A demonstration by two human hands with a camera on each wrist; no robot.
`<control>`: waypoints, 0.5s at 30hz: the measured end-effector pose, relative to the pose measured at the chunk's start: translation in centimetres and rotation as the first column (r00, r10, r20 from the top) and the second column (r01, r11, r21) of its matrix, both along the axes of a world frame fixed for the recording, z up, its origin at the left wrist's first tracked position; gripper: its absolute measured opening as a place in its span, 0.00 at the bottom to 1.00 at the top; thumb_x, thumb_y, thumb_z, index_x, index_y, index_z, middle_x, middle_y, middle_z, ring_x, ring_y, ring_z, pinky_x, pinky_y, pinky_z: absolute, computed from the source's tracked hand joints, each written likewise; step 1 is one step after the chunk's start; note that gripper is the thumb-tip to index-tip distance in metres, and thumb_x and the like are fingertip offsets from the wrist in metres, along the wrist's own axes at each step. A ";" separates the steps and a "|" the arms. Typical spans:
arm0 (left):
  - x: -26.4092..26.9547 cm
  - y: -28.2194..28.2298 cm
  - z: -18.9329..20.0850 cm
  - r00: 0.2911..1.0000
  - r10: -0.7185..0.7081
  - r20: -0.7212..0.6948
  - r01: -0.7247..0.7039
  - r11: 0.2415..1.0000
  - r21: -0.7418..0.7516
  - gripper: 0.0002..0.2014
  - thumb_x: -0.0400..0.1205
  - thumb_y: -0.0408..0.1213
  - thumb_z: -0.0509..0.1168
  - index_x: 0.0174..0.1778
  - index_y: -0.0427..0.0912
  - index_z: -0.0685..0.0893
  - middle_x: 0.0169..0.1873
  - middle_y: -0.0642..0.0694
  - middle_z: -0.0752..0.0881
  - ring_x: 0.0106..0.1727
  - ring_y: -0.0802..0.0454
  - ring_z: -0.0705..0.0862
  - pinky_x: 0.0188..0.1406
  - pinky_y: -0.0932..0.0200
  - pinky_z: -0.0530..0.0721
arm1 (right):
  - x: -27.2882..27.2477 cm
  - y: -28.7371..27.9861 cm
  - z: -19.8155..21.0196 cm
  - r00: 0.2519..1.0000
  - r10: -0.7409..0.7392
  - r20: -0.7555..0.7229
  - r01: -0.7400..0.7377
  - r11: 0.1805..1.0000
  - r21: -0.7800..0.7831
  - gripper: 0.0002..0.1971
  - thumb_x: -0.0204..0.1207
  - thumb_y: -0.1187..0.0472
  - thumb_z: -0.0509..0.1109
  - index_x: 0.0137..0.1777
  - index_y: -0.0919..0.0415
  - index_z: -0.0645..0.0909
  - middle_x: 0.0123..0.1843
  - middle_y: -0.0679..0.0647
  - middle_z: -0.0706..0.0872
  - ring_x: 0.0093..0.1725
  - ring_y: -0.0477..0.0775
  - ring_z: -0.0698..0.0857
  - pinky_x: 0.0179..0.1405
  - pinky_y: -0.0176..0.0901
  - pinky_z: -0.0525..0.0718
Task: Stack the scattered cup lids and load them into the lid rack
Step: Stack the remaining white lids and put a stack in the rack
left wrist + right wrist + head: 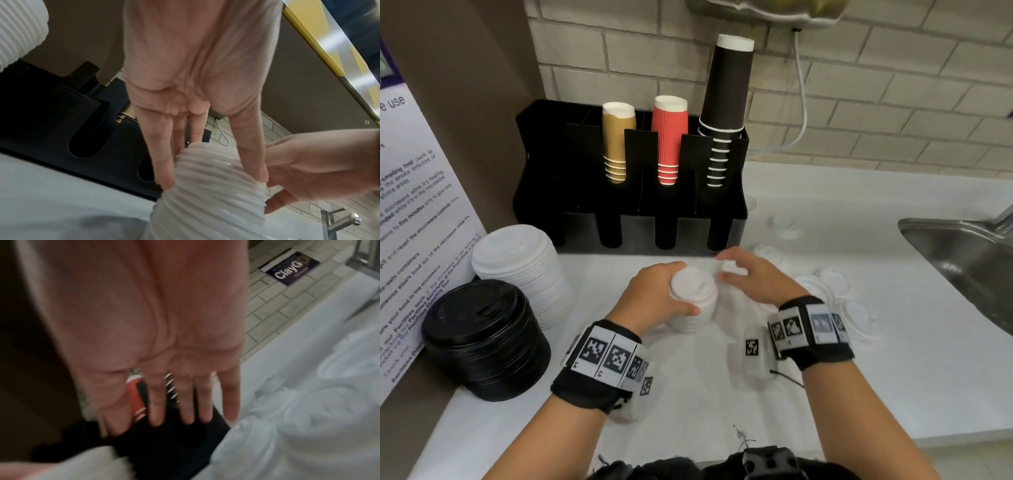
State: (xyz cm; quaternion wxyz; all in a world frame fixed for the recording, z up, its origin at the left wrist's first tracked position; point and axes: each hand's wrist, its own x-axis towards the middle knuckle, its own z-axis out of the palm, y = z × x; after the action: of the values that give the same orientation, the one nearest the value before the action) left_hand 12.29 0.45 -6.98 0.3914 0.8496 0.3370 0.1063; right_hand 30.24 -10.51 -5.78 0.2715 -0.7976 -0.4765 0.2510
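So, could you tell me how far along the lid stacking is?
Partly done: the left hand grips a small white lid stack, the right hand beside it. Loose lids remain on the counter, and the rack's front slots hold none.

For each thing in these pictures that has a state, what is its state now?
small white lid stack: upright on counter, gripped by left hand
right hand: beside the stack, fingers extended
loose white lids: scattered flat on counter
front rack slots: look empty
black lid stack: standing on counter
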 end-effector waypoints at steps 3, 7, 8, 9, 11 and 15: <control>0.0 0.0 -0.1 1.000 0.005 0.000 -0.005 1.000 0.006 0.42 0.66 0.43 0.83 0.77 0.47 0.73 0.70 0.47 0.78 0.71 0.46 0.76 0.72 0.47 0.74 | 1.7 2.2 0.0 0.960 -0.091 0.263 0.155 0.960 -0.234 0.28 0.78 0.50 0.70 0.76 0.52 0.69 0.74 0.59 0.71 0.75 0.62 0.69 0.70 0.49 0.71; 0.0 0.0 -0.3 1.000 -0.006 -0.031 0.006 1.000 0.025 0.42 0.68 0.46 0.81 0.77 0.50 0.72 0.64 0.50 0.73 0.66 0.46 0.77 0.69 0.51 0.75 | 2.3 4.0 -0.6 0.936 0.080 0.342 0.112 0.854 -0.507 0.37 0.74 0.52 0.74 0.82 0.44 0.61 0.77 0.63 0.67 0.77 0.67 0.65 0.73 0.59 0.71; 0.0 0.0 -0.4 0.999 -0.005 -0.032 0.006 1.000 0.021 0.42 0.68 0.47 0.81 0.78 0.50 0.72 0.62 0.51 0.72 0.66 0.46 0.77 0.68 0.52 0.75 | 2.4 4.3 -0.7 0.936 0.105 0.336 0.095 0.843 -0.530 0.38 0.74 0.53 0.75 0.81 0.44 0.61 0.76 0.63 0.68 0.76 0.68 0.67 0.73 0.59 0.73; -0.1 0.0 -0.5 0.999 -0.006 -0.034 0.007 1.000 0.021 0.42 0.68 0.47 0.81 0.78 0.51 0.71 0.60 0.52 0.71 0.66 0.47 0.76 0.68 0.53 0.75 | 2.4 4.5 -0.7 0.932 0.129 0.339 0.082 0.835 -0.544 0.38 0.74 0.53 0.76 0.81 0.44 0.62 0.75 0.63 0.69 0.75 0.68 0.70 0.72 0.59 0.74; -0.1 0.1 -0.7 0.999 -0.006 -0.036 0.007 1.000 0.020 0.42 0.69 0.48 0.80 0.79 0.51 0.71 0.60 0.52 0.70 0.66 0.47 0.75 0.67 0.55 0.75 | 2.5 4.6 -0.4 0.923 0.147 0.357 0.076 0.837 -0.541 0.37 0.75 0.51 0.75 0.81 0.44 0.62 0.74 0.63 0.69 0.73 0.68 0.72 0.70 0.57 0.76; -0.2 0.1 -1.0 1.000 -0.004 -0.015 0.004 1.000 0.009 0.42 0.69 0.47 0.80 0.78 0.52 0.71 0.60 0.52 0.69 0.66 0.47 0.76 0.63 0.58 0.73 | 2.8 3.3 0.8 0.983 -0.007 0.185 0.066 0.948 -0.312 0.32 0.78 0.44 0.68 0.80 0.40 0.60 0.73 0.62 0.71 0.70 0.66 0.75 0.69 0.55 0.74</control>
State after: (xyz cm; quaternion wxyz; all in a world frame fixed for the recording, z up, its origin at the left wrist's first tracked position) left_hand 12.13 0.58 -7.98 0.3853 0.8528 0.3379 0.1006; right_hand 33.00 -7.16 -5.01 0.0998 -0.8591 -0.4380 0.2454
